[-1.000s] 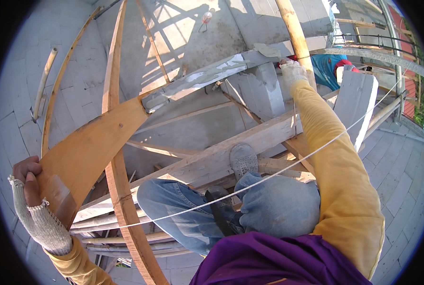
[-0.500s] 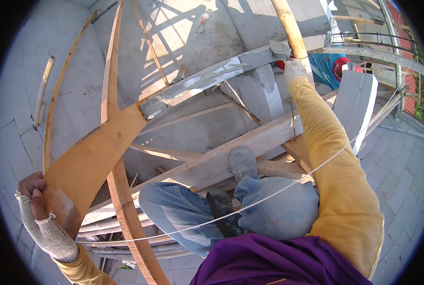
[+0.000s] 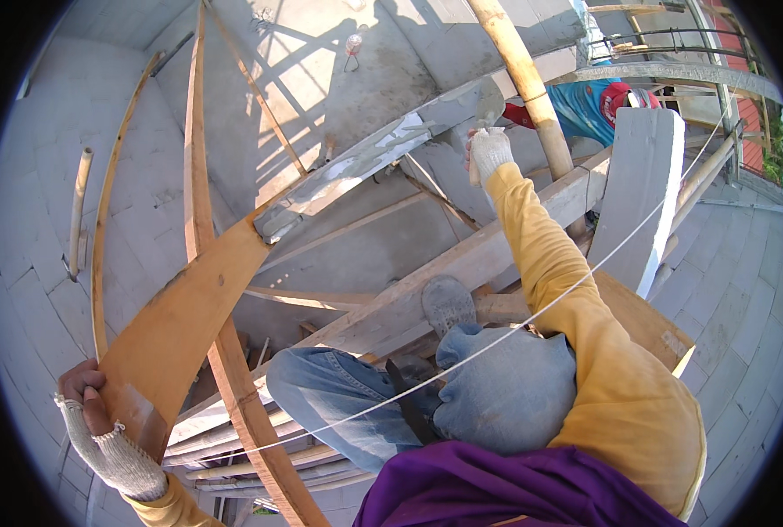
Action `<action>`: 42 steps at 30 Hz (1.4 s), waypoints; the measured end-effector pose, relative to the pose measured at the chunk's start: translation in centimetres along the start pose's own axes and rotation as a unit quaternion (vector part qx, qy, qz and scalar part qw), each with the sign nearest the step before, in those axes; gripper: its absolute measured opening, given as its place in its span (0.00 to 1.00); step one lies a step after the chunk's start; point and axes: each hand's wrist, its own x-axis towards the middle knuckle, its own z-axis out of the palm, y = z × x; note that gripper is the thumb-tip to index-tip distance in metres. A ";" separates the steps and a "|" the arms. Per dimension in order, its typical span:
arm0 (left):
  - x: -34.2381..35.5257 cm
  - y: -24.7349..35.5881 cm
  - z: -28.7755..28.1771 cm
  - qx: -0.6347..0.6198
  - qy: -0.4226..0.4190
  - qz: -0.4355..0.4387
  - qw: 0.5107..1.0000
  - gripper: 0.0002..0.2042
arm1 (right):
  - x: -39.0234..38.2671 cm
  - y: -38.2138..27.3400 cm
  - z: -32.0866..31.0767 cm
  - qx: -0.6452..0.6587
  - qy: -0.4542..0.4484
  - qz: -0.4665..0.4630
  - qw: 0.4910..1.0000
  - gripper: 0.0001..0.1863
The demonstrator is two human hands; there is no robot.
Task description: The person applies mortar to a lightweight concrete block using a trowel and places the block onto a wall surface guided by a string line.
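My left hand (image 3: 102,430), in a fingerless knitted glove, grips the lower end of a curved tan board (image 3: 185,307). The board's far end meets the end of a beam (image 3: 348,180) patched with wet-looking grey plaster. My right hand (image 3: 490,154), gloved as well, is closed round the handle of a trowel (image 3: 490,104). The trowel's grey blade lies against the beam's plastered face, just left of a bamboo pole (image 3: 532,92). My right arm stretches forward over my bent knees.
A white cord (image 3: 462,378) runs slantwise across my lap. A long timber (image 3: 233,378) passes under the tan board. Beyond the bamboo pole is a co-worker in a blue shirt (image 3: 589,107) and red cap. A grey block-like post (image 3: 642,189) stands at right.
My right hand has moved left and slightly down with the trowel, from in front of the bamboo pole to its left side. The left hand keeps its hold on the board.
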 end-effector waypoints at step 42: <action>0.7 -0.8 0.6 -0.010 0.015 0.094 0.995 0.10 | -2.6 3.3 13.3 0.429 0.125 0.074 0.891 0.11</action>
